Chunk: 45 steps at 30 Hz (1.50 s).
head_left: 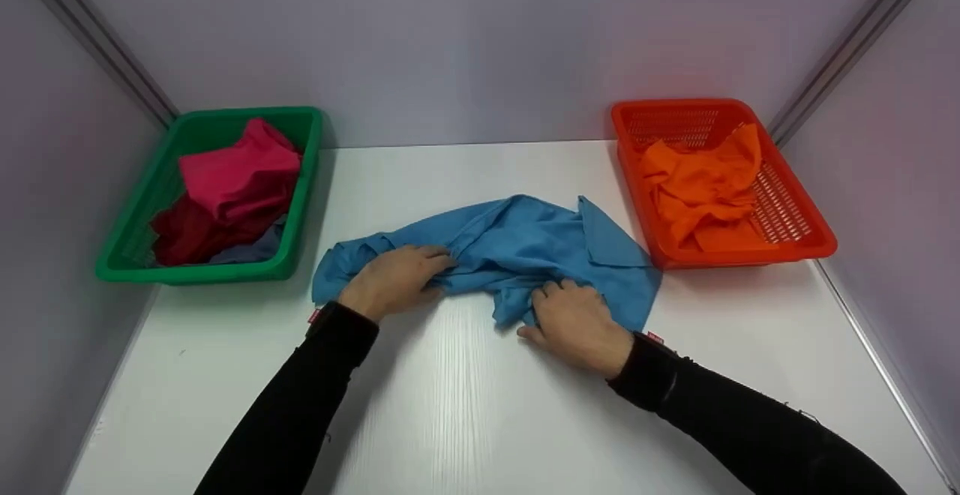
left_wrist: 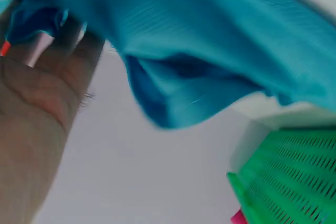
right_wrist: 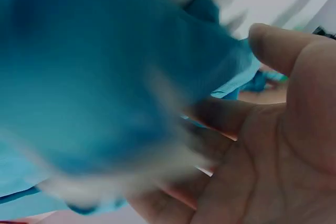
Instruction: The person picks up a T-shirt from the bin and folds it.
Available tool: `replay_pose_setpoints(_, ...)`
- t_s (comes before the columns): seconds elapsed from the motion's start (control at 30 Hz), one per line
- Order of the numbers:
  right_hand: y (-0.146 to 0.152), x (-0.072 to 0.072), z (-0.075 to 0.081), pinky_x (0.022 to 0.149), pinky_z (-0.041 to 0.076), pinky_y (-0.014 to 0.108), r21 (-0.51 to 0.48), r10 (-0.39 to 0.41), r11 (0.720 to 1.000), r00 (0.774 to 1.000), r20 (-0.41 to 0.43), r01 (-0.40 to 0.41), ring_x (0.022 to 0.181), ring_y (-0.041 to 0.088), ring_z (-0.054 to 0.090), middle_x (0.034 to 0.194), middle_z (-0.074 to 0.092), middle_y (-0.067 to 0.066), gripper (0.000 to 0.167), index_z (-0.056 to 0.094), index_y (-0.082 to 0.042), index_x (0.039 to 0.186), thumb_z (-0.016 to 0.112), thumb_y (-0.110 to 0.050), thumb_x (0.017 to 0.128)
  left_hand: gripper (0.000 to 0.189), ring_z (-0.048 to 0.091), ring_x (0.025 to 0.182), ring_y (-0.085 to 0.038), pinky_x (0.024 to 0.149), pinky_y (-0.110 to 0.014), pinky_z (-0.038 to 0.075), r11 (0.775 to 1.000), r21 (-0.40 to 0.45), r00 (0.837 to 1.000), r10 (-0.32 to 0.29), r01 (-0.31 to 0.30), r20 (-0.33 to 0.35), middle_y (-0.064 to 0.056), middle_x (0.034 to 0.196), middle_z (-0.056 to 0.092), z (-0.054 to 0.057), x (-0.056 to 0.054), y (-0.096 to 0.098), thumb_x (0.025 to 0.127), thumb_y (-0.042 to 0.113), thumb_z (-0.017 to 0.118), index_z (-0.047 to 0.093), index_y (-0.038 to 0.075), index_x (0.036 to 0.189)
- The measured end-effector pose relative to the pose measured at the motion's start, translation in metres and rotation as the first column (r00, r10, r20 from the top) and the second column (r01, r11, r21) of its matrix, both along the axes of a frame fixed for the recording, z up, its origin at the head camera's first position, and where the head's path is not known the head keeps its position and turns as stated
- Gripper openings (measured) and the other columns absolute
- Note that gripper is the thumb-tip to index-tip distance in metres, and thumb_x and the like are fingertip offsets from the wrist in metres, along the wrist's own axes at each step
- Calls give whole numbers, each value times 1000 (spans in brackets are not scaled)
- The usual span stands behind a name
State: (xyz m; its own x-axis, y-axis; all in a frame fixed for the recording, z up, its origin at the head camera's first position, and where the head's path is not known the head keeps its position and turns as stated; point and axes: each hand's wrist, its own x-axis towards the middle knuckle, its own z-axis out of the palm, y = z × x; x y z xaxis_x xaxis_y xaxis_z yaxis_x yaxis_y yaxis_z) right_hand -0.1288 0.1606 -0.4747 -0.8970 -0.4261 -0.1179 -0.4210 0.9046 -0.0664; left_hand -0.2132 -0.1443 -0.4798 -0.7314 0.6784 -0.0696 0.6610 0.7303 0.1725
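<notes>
A crumpled blue cloth lies spread across the white table, its right part flatter with one corner folded over. My left hand rests on its left part. In the left wrist view the fingers are extended against the fabric, tips partly hidden by it. My right hand touches the cloth's near edge, fingertips in the folds. Seen from the right wrist, the thumb stands apart from the fingers, which reach loosely under blurred blue fabric.
A green basket at the left holds pink, dark red and grey-blue cloths. At the right, a red basket contains orange cloth; the blue cloth's right edge reaches close to it. Pale walls enclose the table's back and sides.
</notes>
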Motion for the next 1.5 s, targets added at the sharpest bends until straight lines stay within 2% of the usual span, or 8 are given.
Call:
replay_pose_setpoints(0.23, 11, -40, -18, 130, 52, 69, -2, 54, 999, 992, -112, -54, 152, 50, 66, 161, 71, 29, 63, 64, 10, 158, 78, -32, 113, 25, 81, 89, -33, 76, -44, 72, 995, -87, 969, 17, -39, -245, -14, 108, 80, -4, 15, 10, 106, 20, 89, 77, 3, 119)
replay_pose_setpoints(0.33, 18, -59, -36, 136, 49, 65, -17, 130, 991, 978, -163, -134, 160, 43, 63, 168, 68, 23, 55, 63, 4, 164, 69, -28, 118, 15, 79, 78, -29, 63, -42, 69, 992, -120, 961, 11, -46, -277, -13, 93, 77, 0, 18, 11, 106, 14, 85, 75, 3, 107)
replay_pose_setpoints(0.47, 24, -67, -41, 128, 59, 56, -39, 219, 973, 963, -156, -227, 159, 37, 67, 168, 70, 18, 47, 67, -3, 164, 67, -23, 121, 5, 80, 78, -31, 62, -47, 70, 990, -113, 977, 56, -81, -206, -16, 88, 77, 8, 14, 4, 110, 4, 77, 76, 3, 106)
replay_pose_setpoints(0.73, 40, -46, -24, 113, 69, 50, -26, 347, 936, 934, -80, -350, 152, 31, 74, 164, 74, 10, 45, 74, -13, 159, 74, -9, 115, 15, 85, 92, -41, 76, -57, 73, 976, -22, 966, 212, -218, -149, -22, 107, 84, 35, -9, -21, 113, 16, 80, 79, 5, 123)
replay_pose_setpoints(0.93, 49, -13, -15, 95, 75, 46, 50, 433, 902, 896, -99, -430, 143, 24, 79, 158, 79, 3, 44, 80, -21, 154, 81, -15, 111, 14, 85, 95, -42, 83, -59, 73, 963, 19, 945, 267, -268, -189, -22, 109, 83, 35, -25, -35, 112, 10, 79, 79, 2, 124)
replay_pose_setpoints(1.17, 47, 17, 2, 94, 75, 44, 29, 485, 875, 874, -37, -484, 132, 23, 85, 149, 84, -1, 36, 87, -27, 143, 86, -19, 108, 12, 84, 90, -39, 72, -55, 71, 966, -18, 940, 245, -256, -239, -20, 99, 83, 23, -22, -39, 108, 15, 85, 82, 4, 113)
replay_pose_setpoints(1.3, 43, 28, 13, 94, 75, 43, -34, 494, 870, 868, 60, -492, 127, 20, 86, 146, 85, -3, 33, 89, -28, 139, 88, -23, 107, 19, 82, 85, -36, 69, -52, 68, 965, -11, 947, 256, -263, -192, -18, 91, 80, 22, -17, -39, 107, 22, 87, 80, 5, 107)
replay_pose_setpoints(1.5, 42, 22, 29, 93, 73, 42, -142, 452, 892, 853, 260, -430, 111, 14, 85, 135, 89, -3, 37, 84, -27, 148, 84, -30, 110, 40, 83, 99, -42, 80, -60, 70, 955, -24, 949, 290, -295, -124, -21, 105, 83, 28, -14, -31, 116, 42, 76, 81, 3, 122)
